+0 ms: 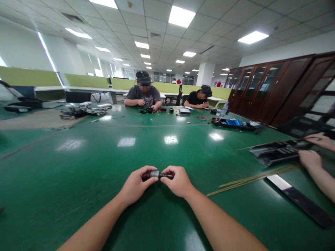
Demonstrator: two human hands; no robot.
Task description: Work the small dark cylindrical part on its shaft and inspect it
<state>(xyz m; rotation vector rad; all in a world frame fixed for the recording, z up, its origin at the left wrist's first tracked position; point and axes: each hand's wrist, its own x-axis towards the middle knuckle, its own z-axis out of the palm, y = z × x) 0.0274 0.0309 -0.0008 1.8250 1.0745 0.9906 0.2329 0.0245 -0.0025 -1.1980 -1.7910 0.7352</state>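
Beyond the part (154,174), the surface (146,150) lies open for a hand to pass; left of it too, past the left hand (133,184). Right of the part, past the right hand (180,182), rods (256,179), a strip (300,200) and black channels (276,155) obstruct; far beyond-right of it, a tray (235,127).

Ceiling lights (181,16), brown cabinets (282,82), distant windows (128,72) perhaps
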